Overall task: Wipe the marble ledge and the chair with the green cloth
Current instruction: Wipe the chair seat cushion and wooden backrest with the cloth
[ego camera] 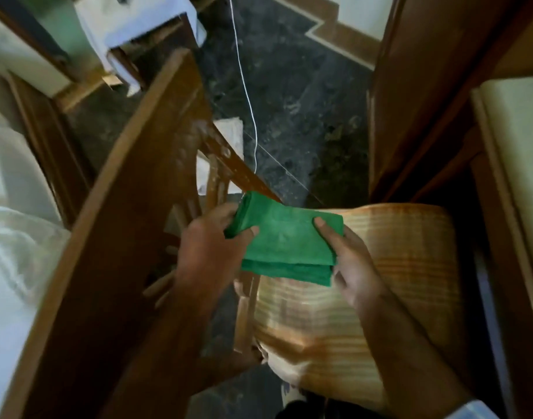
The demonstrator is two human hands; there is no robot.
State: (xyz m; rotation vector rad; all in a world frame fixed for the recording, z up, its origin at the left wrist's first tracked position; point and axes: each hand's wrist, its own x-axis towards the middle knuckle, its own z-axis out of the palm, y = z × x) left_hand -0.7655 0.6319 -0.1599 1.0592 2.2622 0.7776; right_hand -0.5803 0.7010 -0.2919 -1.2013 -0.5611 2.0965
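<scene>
A folded green cloth is held between both hands above the chair. My left hand grips its left edge, thumb on top. My right hand grips its right edge, thumb pressed on the top fold. The wooden chair stands below, its curved brown backrest running diagonally at the left, and its striped tan seat cushion lying under my right hand. The cloth hangs just over the front-left part of the cushion. No marble ledge can be told apart in this view.
Dark marbled floor stretches ahead. A thin white cord hangs down over it. Brown wooden furniture stands at the right, with a pale cushion at the far right. White fabric lies at the left.
</scene>
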